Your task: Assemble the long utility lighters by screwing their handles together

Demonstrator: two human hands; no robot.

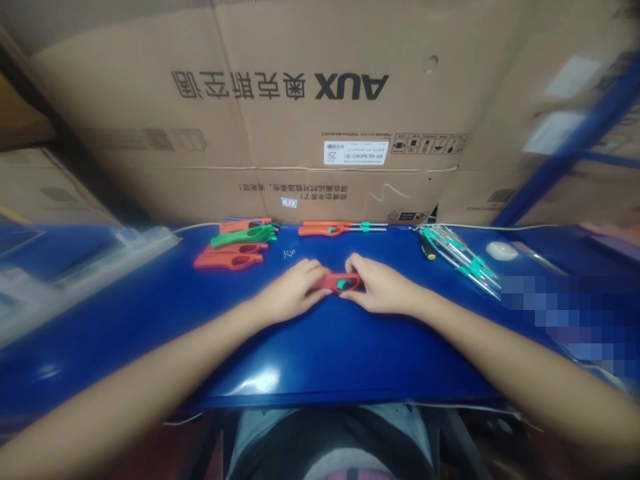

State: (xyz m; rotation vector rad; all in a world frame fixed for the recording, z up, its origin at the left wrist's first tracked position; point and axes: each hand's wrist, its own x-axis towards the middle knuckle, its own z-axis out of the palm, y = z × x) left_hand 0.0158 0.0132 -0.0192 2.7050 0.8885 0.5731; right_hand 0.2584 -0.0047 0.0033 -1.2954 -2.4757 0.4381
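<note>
On the blue table (pixel 310 347), my left hand (pixel 290 293) and my right hand (pixel 383 288) press on the two ends of one red plastic handle with a green trigger (pixel 343 283). Both hands have curled fingers gripping it against the tabletop. Only its middle shows between my fingers. A pile of red and green handles (pixel 235 247) lies further back on the left. A finished red lighter with a metal rod (pixel 340 229) lies at the back in the middle.
Clear bags of metal rods with green tips (pixel 463 260) lie at the right rear, beside a small white disc (pixel 501 251). Large cardboard boxes (pixel 310 113) wall off the back. A clear plastic tray (pixel 75 267) sits at the left. A blue rack post (pixel 565 140) rises at the right.
</note>
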